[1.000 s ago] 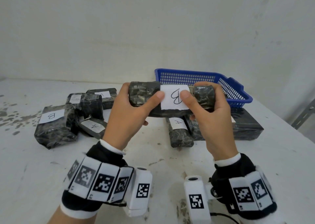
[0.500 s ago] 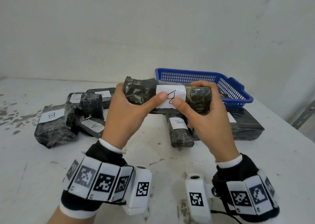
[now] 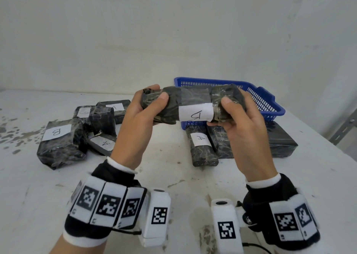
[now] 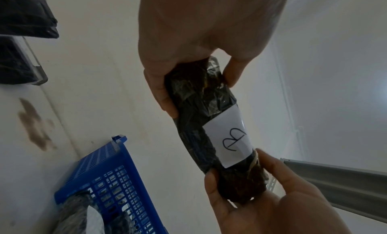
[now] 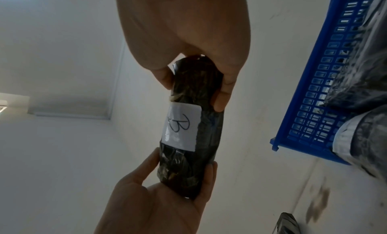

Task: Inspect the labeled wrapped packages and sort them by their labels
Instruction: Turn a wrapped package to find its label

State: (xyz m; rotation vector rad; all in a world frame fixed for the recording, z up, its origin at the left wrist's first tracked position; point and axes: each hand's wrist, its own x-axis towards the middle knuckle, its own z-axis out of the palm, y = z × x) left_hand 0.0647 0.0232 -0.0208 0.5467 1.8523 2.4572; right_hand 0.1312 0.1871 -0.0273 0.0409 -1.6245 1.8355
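Observation:
I hold a long black wrapped package (image 3: 191, 104) crosswise above the table, its white label marked B (image 3: 196, 114) now on the lower front face. My left hand (image 3: 146, 103) grips its left end and my right hand (image 3: 234, 107) grips its right end. The left wrist view shows the same package (image 4: 209, 121) with its B label (image 4: 230, 139). In the right wrist view the package (image 5: 194, 125) hangs between both hands. On the table lie a B package (image 3: 59, 143), an A package (image 3: 102, 141) and another A package (image 3: 201, 147).
A blue plastic basket (image 3: 270, 103) stands at the back right, behind the held package. A large flat black package (image 3: 282, 143) lies in front of it. More labeled packages (image 3: 114, 109) are piled at the back left. The white table (image 3: 173, 176) is stained at the left.
The package has been rolled toward me, so the B label moved from the facing side down to the lower front. Both hands shifted outward to the package's ends and rose slightly.

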